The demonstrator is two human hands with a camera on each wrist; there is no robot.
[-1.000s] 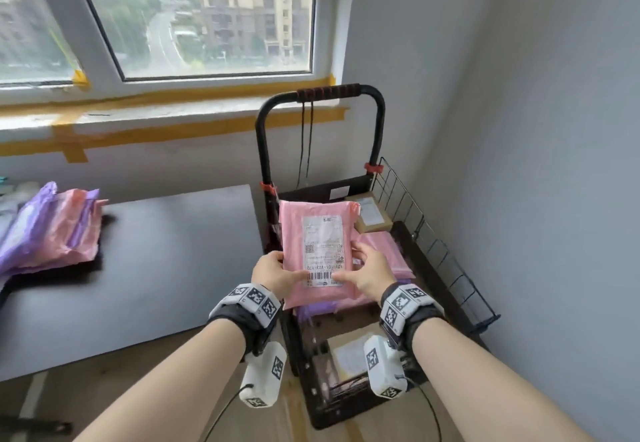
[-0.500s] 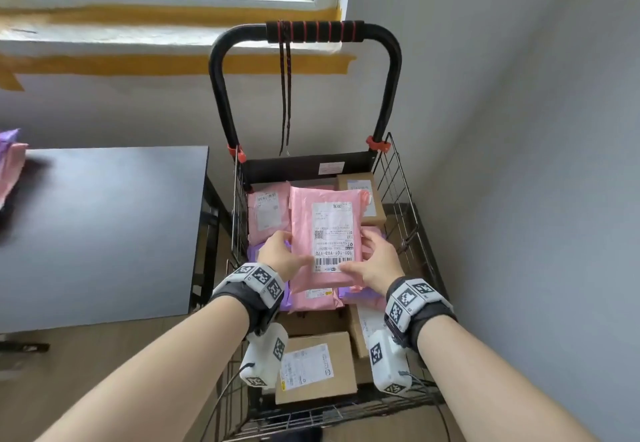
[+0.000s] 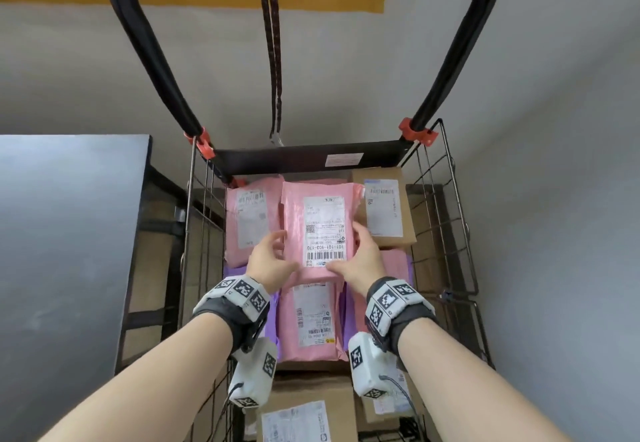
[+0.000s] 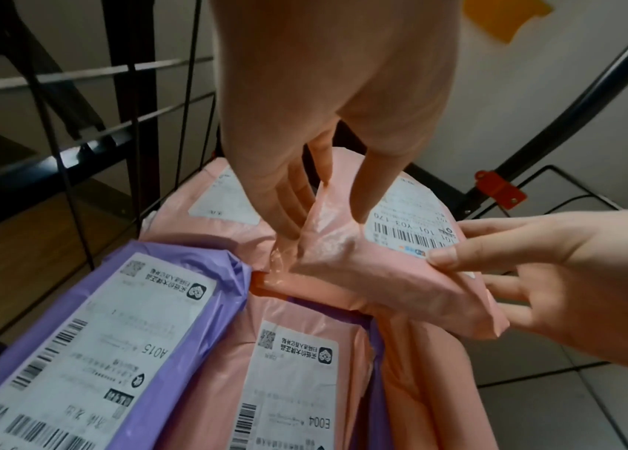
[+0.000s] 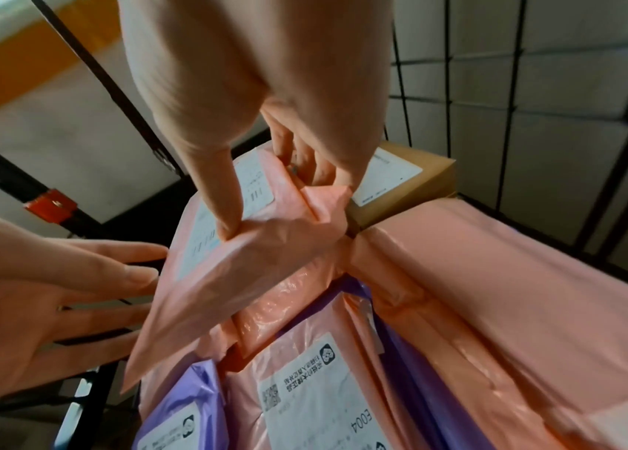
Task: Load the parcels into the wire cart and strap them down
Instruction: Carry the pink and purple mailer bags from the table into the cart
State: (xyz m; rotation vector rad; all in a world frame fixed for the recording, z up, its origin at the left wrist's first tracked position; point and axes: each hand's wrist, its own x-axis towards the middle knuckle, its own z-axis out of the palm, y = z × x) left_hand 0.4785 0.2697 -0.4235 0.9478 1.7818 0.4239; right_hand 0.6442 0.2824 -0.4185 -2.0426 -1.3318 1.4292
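A pink parcel (image 3: 322, 223) with a white barcode label hangs just above the parcels in the wire cart (image 3: 446, 220), toward its handle end. My left hand (image 3: 273, 258) holds its left edge, thumb on top and fingers straight along the side (image 4: 327, 213). Gripping the lower right edge is my right hand (image 3: 360, 251), with the thumb pressed into the wrap (image 5: 277, 207). Under it lie another pink parcel (image 3: 249, 220), a cardboard box (image 3: 384, 209), a lower pink parcel (image 3: 311, 320) and a purple parcel (image 4: 92, 350). A dark elastic cord (image 3: 273, 61) hangs from the cart handle.
The cart's black handle bar (image 3: 149, 43) rises on both sides in front of a grey wall. Another cardboard box (image 3: 304, 403) fills the near end of the cart. A black table (image 3: 69, 234) stands against the cart's left side.
Both hands have carried the pink parcel forward and down over the cart's stack. The view has dropped and closed in on the cart; the window and the parcels on the table have left it.
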